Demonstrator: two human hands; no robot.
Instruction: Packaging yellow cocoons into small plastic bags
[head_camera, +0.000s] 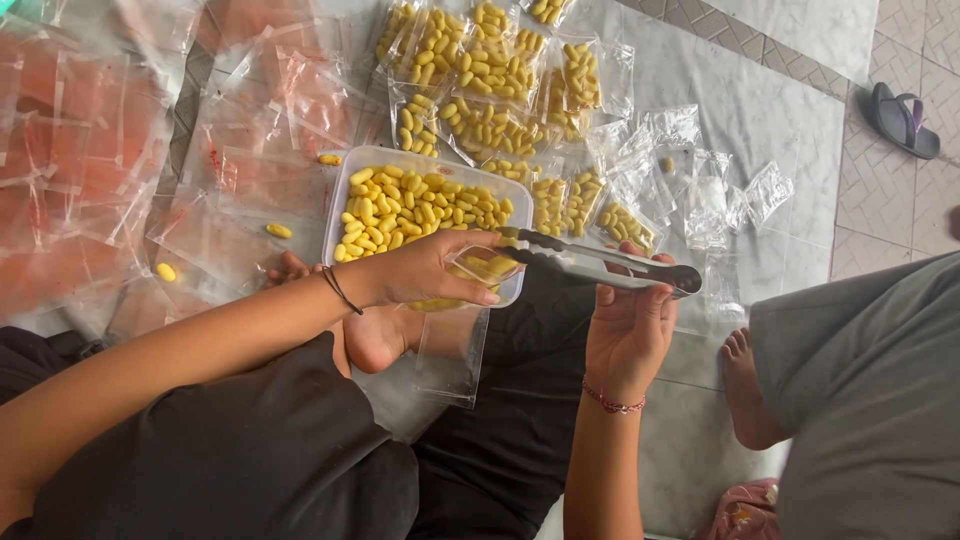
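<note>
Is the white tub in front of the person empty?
No, the white tub is heaped with small yellow oval pieces, and the right hand points metal tongs toward it.

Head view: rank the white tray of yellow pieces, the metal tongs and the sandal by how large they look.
1. White tray.
2. Metal tongs, shorter and far thinner.
3. Sandal, though it lies farther from the camera, so its true size is unsure.
</note>
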